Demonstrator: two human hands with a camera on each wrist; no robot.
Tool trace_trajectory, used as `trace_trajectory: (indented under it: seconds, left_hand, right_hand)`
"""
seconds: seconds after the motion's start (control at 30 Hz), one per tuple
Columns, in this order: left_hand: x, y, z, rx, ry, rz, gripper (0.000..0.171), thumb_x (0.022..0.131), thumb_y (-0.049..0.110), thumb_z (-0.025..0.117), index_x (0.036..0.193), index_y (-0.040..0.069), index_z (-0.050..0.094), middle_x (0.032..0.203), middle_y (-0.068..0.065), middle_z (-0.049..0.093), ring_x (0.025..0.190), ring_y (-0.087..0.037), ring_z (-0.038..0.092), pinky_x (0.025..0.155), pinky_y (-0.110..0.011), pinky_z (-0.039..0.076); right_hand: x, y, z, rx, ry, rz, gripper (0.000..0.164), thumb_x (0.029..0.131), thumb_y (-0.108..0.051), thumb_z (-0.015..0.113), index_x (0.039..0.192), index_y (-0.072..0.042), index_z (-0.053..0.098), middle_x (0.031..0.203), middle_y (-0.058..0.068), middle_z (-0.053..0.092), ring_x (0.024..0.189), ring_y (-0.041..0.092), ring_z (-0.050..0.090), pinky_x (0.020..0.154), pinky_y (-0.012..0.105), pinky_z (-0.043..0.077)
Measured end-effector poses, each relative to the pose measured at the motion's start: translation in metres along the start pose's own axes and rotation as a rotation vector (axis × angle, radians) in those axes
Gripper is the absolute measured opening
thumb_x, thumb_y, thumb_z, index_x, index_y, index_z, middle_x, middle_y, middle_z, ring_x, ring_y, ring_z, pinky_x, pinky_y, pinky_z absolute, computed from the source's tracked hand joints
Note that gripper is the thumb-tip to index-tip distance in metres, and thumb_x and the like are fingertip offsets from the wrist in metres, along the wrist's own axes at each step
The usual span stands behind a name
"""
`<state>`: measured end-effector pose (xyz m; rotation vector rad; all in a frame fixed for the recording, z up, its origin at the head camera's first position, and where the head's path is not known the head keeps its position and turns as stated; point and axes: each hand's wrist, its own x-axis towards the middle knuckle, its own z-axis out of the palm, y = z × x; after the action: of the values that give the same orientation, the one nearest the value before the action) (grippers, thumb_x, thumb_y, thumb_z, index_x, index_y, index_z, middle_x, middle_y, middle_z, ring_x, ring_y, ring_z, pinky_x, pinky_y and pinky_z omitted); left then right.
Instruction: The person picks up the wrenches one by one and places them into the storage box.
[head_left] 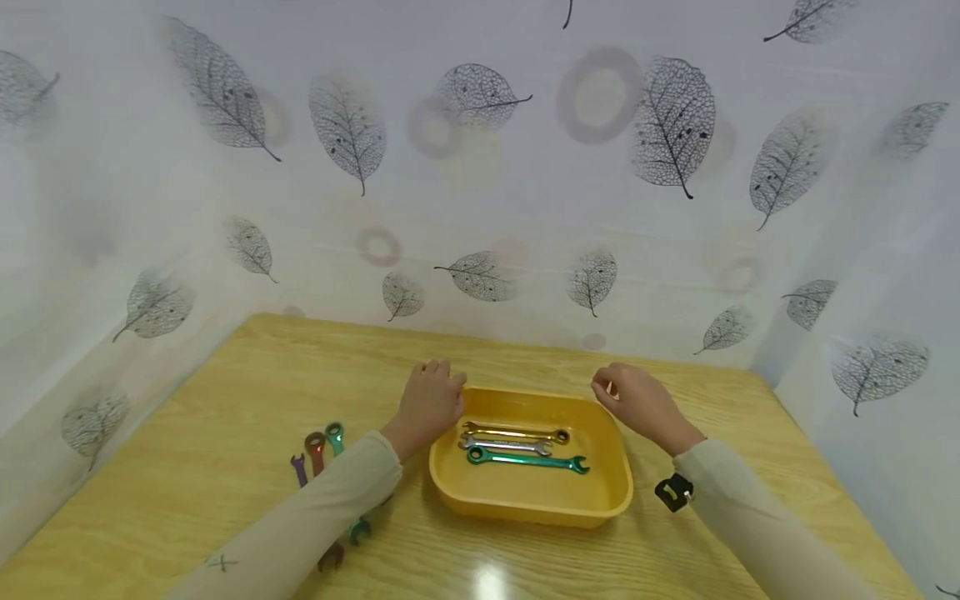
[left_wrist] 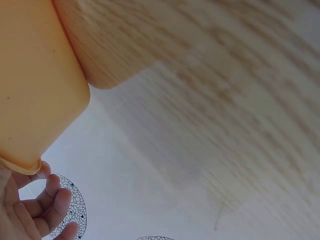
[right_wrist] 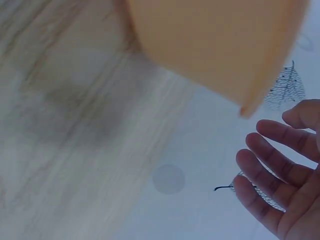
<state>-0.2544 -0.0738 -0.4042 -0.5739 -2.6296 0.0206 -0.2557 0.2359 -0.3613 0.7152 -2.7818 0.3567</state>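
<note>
On the wood-grain table (head_left: 315, 358) we see a yellow rounded-rectangular plastic tray (head_left: 525, 490), its long axis running left to right. Inside, a gold metal wrench (head_left: 517, 432), silver metal wrench (head_left: 506, 445) and green metal wrench (head_left: 525, 459) lie nearly parallel to it. Our left hand (head_left: 429, 400) pinches the rim; our right hand (head_left: 637, 400), fingers curved, slightly parted, hovers beside it.

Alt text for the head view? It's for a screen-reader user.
A person's left grip holds the rim of a yellow tray containing three wrenches: gold, silver and green. The right grip, empty, hovers by the tray's far right corner. More wrenches lie left on the wooden table, partly hidden by the left sleeve.
</note>
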Motion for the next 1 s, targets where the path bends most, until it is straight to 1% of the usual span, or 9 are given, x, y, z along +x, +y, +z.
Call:
trace_trajectory:
  seconds: [0.17, 0.3, 0.57, 0.73, 0.93, 1.0]
  left_hand:
    - [0.0, 0.0, -0.001, -0.009, 0.021, 0.0, 0.014, 0.083, 0.022, 0.062, 0.091, 0.012, 0.067, 0.087, -0.008, 0.063, 0.083, -0.025, 0.059, 0.078, -0.04, 0.047]
    - [0.0, 0.0, -0.001, -0.015, 0.01, -0.005, 0.013, 0.084, 0.022, 0.062, 0.091, 0.012, 0.066, 0.087, -0.008, 0.062, 0.083, -0.024, 0.058, 0.078, -0.04, 0.047]
    - [-0.001, 0.001, -0.001, -0.022, 0.003, -0.001, 0.013, 0.084, 0.021, 0.061, 0.092, 0.012, 0.066, 0.087, -0.008, 0.062, 0.084, -0.023, 0.058, 0.079, -0.04, 0.046]
    - [-0.001, 0.001, -0.002, -0.028, -0.001, -0.002, 0.013, 0.084, 0.021, 0.061, 0.092, 0.012, 0.066, 0.087, -0.008, 0.061, 0.084, -0.024, 0.058, 0.08, -0.04, 0.046]
    - [0.0, 0.001, -0.002, -0.033, -0.017, -0.013, 0.013, 0.085, 0.021, 0.061, 0.093, 0.012, 0.065, 0.087, -0.008, 0.061, 0.085, -0.024, 0.057, 0.082, -0.04, 0.046]
    - [0.0, 0.001, -0.001, -0.035, -0.022, -0.013, 0.013, 0.085, 0.021, 0.061, 0.093, 0.012, 0.065, 0.088, -0.008, 0.061, 0.085, -0.024, 0.057, 0.082, -0.04, 0.046]
  right_hand:
    - [-0.004, 0.006, 0.014, -0.105, 0.092, -0.054, 0.011, 0.088, -0.014, 0.06, 0.08, -0.01, 0.067, 0.071, 0.0, 0.058, 0.057, 0.007, 0.046, 0.054, 0.025, 0.042]
    - [-0.006, 0.008, 0.022, -0.173, 0.15, -0.095, 0.011, 0.086, -0.015, 0.063, 0.076, -0.011, 0.064, 0.067, -0.001, 0.054, 0.054, 0.007, 0.044, 0.05, 0.024, 0.041]
    - [-0.006, 0.011, 0.029, -0.251, 0.177, -0.162, 0.013, 0.086, -0.012, 0.062, 0.073, -0.011, 0.06, 0.062, 0.0, 0.048, 0.051, 0.009, 0.038, 0.047, 0.022, 0.034]
    - [-0.006, 0.014, 0.032, -0.276, 0.184, -0.17, 0.014, 0.086, -0.011, 0.062, 0.072, -0.011, 0.057, 0.061, 0.0, 0.043, 0.05, 0.009, 0.036, 0.046, 0.021, 0.031]
    - [-0.004, 0.014, 0.035, -0.287, 0.204, -0.19, 0.016, 0.086, -0.012, 0.062, 0.071, -0.011, 0.056, 0.061, 0.0, 0.038, 0.05, 0.009, 0.03, 0.045, 0.021, 0.027]
    - [-0.003, 0.014, 0.037, -0.294, 0.194, -0.193, 0.015, 0.087, -0.012, 0.061, 0.072, -0.011, 0.055, 0.061, 0.0, 0.037, 0.05, 0.009, 0.029, 0.046, 0.02, 0.026]
